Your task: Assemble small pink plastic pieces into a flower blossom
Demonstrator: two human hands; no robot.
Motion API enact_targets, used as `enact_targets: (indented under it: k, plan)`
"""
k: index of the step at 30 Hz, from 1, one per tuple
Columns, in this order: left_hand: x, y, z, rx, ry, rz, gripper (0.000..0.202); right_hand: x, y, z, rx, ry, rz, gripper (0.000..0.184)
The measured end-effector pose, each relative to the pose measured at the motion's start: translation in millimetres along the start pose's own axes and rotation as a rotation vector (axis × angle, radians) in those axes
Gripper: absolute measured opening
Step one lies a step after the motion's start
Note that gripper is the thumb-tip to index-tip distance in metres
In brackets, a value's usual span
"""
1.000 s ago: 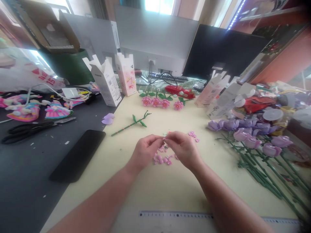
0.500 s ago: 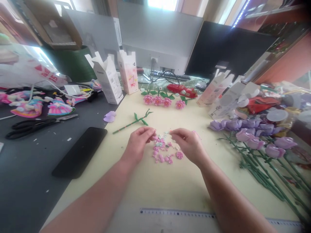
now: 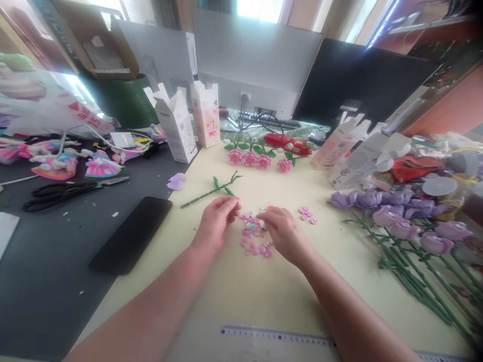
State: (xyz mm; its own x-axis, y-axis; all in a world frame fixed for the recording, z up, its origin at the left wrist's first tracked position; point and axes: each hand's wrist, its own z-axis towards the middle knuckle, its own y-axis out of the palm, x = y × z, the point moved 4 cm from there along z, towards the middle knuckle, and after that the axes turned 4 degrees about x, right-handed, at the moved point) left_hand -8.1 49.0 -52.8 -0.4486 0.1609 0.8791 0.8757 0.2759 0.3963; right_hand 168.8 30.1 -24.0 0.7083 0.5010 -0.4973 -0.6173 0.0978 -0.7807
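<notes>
My left hand [image 3: 216, 223] is closed in a pinch at the left of a pile of small pink and pale green building pieces [image 3: 253, 232]. A bit of pink shows at its fingertips, too small to make out. Over the right side of the pile, my right hand [image 3: 286, 235] has its fingers drawn together, pointing left; what they hold, if anything, is hidden. Beyond my left hand lies a green stem [image 3: 211, 192] with leaves. Several loose pink pieces [image 3: 306, 213] lie right of my right hand.
Pink flowers [image 3: 249, 159] lie in a row further back. Purple roses [image 3: 403, 230] with green stems are at the right. Opened boxes [image 3: 177, 131] stand behind. A phone [image 3: 132, 236] and scissors [image 3: 68, 193] lie left; a ruler [image 3: 277, 336] lies in front.
My right hand has moved left and down over the pile, covering its right part, and the loose pink pieces beside it now show. The left hand keeps its pinch. The view has shifted slightly.
</notes>
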Motion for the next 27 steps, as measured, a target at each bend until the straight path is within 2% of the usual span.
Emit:
enact_targets:
  k: [5, 10, 13, 18, 23, 27]
  plan:
    - [-0.1, 1.3, -0.5, -0.010, 0.001, 0.000, 0.021, -6.3, 14.9, -5.7, -0.077, -0.145, -0.075, 0.038]
    - [-0.8, 1.6, -1.4, -0.014, 0.004, 0.017, 0.021, -9.8, 20.6, -7.4, -0.188, -0.162, -0.151, 0.042]
    - [-1.1, 0.7, -1.2, -0.010, 0.001, 0.029, 0.022, -3.7, 16.5, -5.9, -0.149, -0.113, -0.131, 0.035]
    - [-1.5, -1.0, 0.3, -0.016, 0.011, 0.050, 0.024, 9.1, 6.4, -2.1, -0.021, -0.027, -0.124, 0.039]
    - [-0.9, -0.5, 1.1, -0.040, 0.106, 0.184, 0.025, -1.2, 17.6, -1.5, -0.086, -0.068, -0.208, 0.036]
    - [3.0, 0.6, -0.4, -0.049, 0.272, 0.517, 0.019, -7.8, 30.8, -3.3, -0.178, -0.092, -0.309, 0.037]
